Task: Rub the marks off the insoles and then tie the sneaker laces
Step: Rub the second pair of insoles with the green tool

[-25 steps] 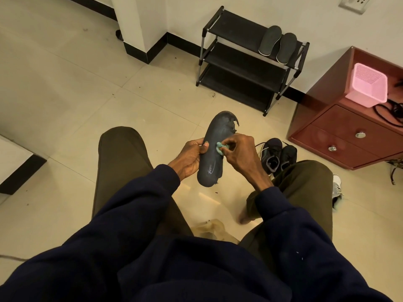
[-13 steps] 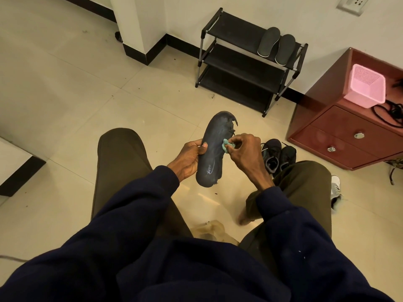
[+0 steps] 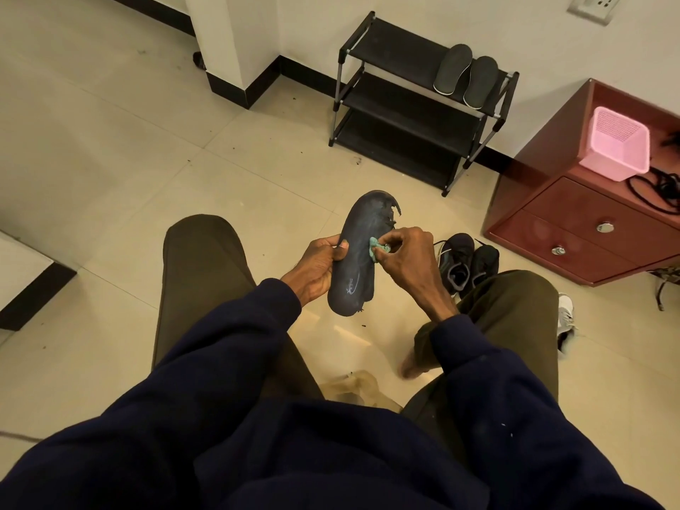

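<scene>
While the person sits with knees spread, the left hand [image 3: 316, 266] holds an upright dark grey foam insole [image 3: 355, 277] at centre frame, thumb laid across its front face near the left edge and the remaining fingers curled behind it. The insole's toe end points to the top of the frame and is torn along its upper right edge; a faint pale mark lies near the heel. The right hand [image 3: 404, 259], back turned to the camera and wrist bent, bunches its fingertips to pinch a small crumpled teal wad [image 3: 375, 249], material not discernible, which presses on the insole's right side at about mid-length. Both forearms, in dark navy sleeves, converge from the lower corners. A pair of black lace-up sneakers [image 3: 467, 261] stands on the beige tiled floor [image 3: 128, 149] just right of the right hand, above the right knee in frame. At upper centre, a black three-tier shoe rack [image 3: 404, 104] against the wall bears two further dark grey insoles [image 3: 465, 75] side by side on its top shelf. At right, a red-brown two-drawer cabinet [image 3: 588, 222] carries a pink perforated plastic basket [image 3: 612, 149].
</scene>
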A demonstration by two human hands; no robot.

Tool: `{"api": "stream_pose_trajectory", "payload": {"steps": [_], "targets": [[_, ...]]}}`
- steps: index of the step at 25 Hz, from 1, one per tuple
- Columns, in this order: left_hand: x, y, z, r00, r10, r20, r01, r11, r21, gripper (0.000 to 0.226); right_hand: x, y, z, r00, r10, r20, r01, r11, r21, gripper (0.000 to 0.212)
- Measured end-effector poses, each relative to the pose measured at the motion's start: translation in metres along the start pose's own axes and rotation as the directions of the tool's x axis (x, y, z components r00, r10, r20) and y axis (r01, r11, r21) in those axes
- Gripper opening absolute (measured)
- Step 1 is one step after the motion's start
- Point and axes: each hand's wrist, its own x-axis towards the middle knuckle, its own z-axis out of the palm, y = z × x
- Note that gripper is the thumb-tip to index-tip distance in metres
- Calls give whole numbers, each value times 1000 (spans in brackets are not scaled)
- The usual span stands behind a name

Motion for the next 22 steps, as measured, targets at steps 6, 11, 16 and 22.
{"api": "stream_pose_trajectory", "payload": {"steps": [6, 11, 16, 22], "targets": [[-1, 1, -1, 1000, 9, 4, -9, 1000, -8, 26, 1, -2, 0, 999, -34, -16, 33, 998, -60, 7], [-2, 0, 1, 1000, -1, -12, 1, 1000, -5, 30, -2, 0, 2, 995, -36, 90, 37, 999, -16, 10], [-2, 2, 1, 1000, 8, 0, -8, 1000, -16, 29, -2, -3, 10, 994, -67, 85, 73, 995, -61, 13], [-4, 2, 2, 1000, -7, 6, 7, 1000, 8, 26, -8, -7, 6, 984, -97, 150, 103, 994, -28, 12]]}}
